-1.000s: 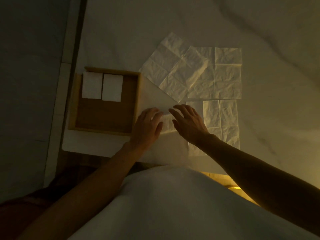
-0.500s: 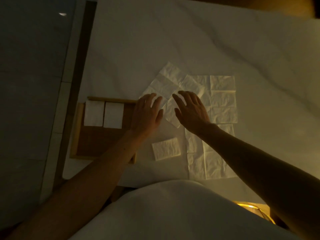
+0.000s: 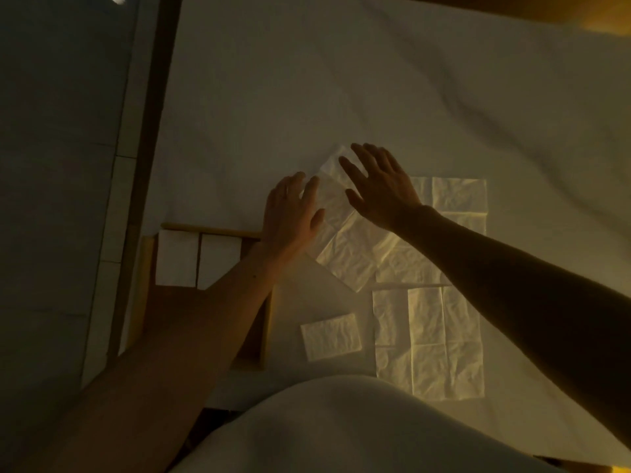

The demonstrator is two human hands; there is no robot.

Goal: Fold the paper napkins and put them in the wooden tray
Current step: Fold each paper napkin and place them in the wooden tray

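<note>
A wooden tray (image 3: 147, 268) lies at the left edge of the white table, with two folded napkins (image 3: 177, 259) side by side at its far end. My left forearm crosses the tray. A small folded napkin (image 3: 330, 336) rests on the table just right of the tray. Beyond it lies an unfolded napkin (image 3: 345, 254) turned at an angle. My left hand (image 3: 290, 213) and my right hand (image 3: 379, 184) hover with spread fingers over its far corner, holding nothing. Two more open napkins lie to the right, one far (image 3: 457, 196), one near (image 3: 430, 343).
The white table (image 3: 341, 80) stretches away beyond the napkins. A dark strip and grey floor (image 3: 61, 165) run along the left edge. My white-clad body (image 3: 341, 428) fills the bottom of the view.
Both hands left the small folded napkin on the table and reached forward to the far corner of the angled napkin. The view tilted up.
</note>
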